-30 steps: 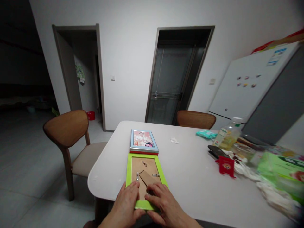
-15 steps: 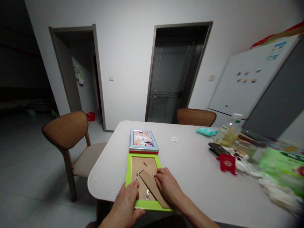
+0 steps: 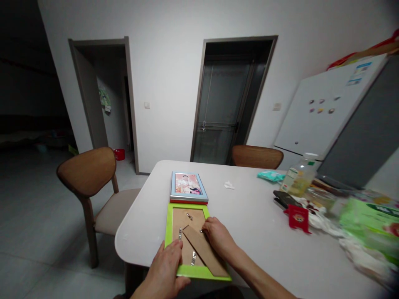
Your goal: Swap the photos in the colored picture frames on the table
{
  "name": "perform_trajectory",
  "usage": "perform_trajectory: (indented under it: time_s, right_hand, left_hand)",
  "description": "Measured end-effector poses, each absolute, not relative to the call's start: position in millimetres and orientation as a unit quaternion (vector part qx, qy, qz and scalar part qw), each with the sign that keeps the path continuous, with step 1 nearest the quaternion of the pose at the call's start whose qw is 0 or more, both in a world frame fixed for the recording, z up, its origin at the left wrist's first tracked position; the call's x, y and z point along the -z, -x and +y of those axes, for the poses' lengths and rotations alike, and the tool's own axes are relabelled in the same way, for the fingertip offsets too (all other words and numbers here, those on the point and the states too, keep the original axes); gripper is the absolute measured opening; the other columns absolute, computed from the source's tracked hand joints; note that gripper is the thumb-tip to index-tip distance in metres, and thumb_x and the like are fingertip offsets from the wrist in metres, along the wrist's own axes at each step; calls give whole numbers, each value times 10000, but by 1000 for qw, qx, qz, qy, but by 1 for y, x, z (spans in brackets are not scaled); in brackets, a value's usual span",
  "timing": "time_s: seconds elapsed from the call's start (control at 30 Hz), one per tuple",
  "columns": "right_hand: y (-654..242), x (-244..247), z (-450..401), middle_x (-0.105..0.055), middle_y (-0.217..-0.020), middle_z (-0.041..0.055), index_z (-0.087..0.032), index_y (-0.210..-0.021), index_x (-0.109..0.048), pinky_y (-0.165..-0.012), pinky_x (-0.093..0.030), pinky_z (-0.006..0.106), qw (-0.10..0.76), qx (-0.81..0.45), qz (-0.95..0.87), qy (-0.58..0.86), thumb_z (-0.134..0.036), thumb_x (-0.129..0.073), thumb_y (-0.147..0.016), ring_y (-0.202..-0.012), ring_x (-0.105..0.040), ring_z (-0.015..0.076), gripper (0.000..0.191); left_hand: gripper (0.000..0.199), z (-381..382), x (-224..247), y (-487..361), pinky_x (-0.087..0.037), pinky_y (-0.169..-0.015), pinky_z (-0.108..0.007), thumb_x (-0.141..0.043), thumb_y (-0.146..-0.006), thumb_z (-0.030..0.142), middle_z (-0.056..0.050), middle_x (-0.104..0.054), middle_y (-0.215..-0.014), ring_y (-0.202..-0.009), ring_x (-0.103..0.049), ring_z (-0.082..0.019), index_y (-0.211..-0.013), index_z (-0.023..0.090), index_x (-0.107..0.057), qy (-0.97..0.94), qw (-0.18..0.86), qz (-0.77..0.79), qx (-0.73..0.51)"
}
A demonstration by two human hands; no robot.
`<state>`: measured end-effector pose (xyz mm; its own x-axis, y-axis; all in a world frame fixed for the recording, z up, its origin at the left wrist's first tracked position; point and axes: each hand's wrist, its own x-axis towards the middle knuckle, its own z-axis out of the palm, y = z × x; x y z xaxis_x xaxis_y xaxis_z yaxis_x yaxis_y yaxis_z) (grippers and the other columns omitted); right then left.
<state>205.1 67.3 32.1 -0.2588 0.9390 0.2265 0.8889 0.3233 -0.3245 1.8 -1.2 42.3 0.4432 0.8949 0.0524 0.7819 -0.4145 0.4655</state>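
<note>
A green photo frame (image 3: 169, 226) lies face down on the table, its brown backing board (image 3: 179, 216) showing. Small metal clips (image 3: 193, 258) sit on the board, and a brown stand leg (image 3: 202, 250) runs slantwise across it. My left hand (image 3: 166, 265) grips the frame's lower left corner, fingers on top and thumb at the near edge. At the right side, the closed fingers of my right hand (image 3: 220, 236) press at a metal clip, mostly covered by the fingertips. Touching the green frame's far edge is a light blue photo frame (image 3: 204, 192), picture up, stacked on something red.
A crumpled tissue (image 3: 229, 185) lies on the white table (image 3: 249, 232). To the right are a teal packet (image 3: 270, 176), a plastic bottle (image 3: 299, 174), a dark wallet-like item (image 3: 283, 199), a red card (image 3: 298, 218) and a green package (image 3: 368, 216). Wooden chairs (image 3: 89, 170) stand around.
My right hand has shifted slightly at the clip, with its fingers curled in more. My left hand keeps its grip on the frame. The view has tilted up slightly.
</note>
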Motion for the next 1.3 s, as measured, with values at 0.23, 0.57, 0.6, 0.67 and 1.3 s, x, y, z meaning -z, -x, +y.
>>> perform_trajectory:
  time_s: [0.23,0.57,0.6,0.67,1.3]
  right_hand:
    - [-202,-36,64,-576,-731,57,-156,-633,-598,-654,-338,216,172,-30,-805,567,-86,-370,-739,-754,-467,153,261]
    - [-205,-43,54,-561,-704,50,-163,-616,-586,-673,-347,239,164,-32,-818,550,-104,-394,-737,-744,-458,154,235]
    - [-205,-45,52,-564,-715,53,-162,-629,-590,-687,-347,245,165,-30,-820,547,-106,-397,-736,-752,-458,157,228]
    - [-200,-49,50,-571,-779,63,-162,-691,-605,-727,-342,258,181,-30,-822,540,-127,-395,-752,-790,-460,164,221]
    - [-133,-41,68,-637,-760,4,-242,-769,-667,-709,-300,243,196,-107,-828,515,-237,-494,-739,-748,-516,128,176]
  left_hand:
    - [588,-2,-44,-4,-165,-1018,-398,-612,-595,283,-115,-411,-1275,-1185,-344,-216,-1141,146,-442,-830,182,509,-139]
    - [684,-2,-34,-1,-212,-1010,-358,-627,-579,284,-107,-444,-1251,-1170,-363,-222,-1204,138,-391,-819,191,515,-163]
    - [664,-2,-33,0,-209,-1011,-356,-630,-580,291,-104,-449,-1247,-1169,-364,-219,-1188,142,-410,-822,190,510,-168]
    - [622,-2,-32,1,-200,-1012,-358,-631,-587,299,-100,-447,-1249,-1168,-366,-214,-1160,152,-439,-827,190,501,-172]
    - [613,-2,-37,0,-206,-1009,-396,-692,-555,232,-89,-514,-1177,-1108,-426,-227,-1111,150,-447,-826,199,495,-184]
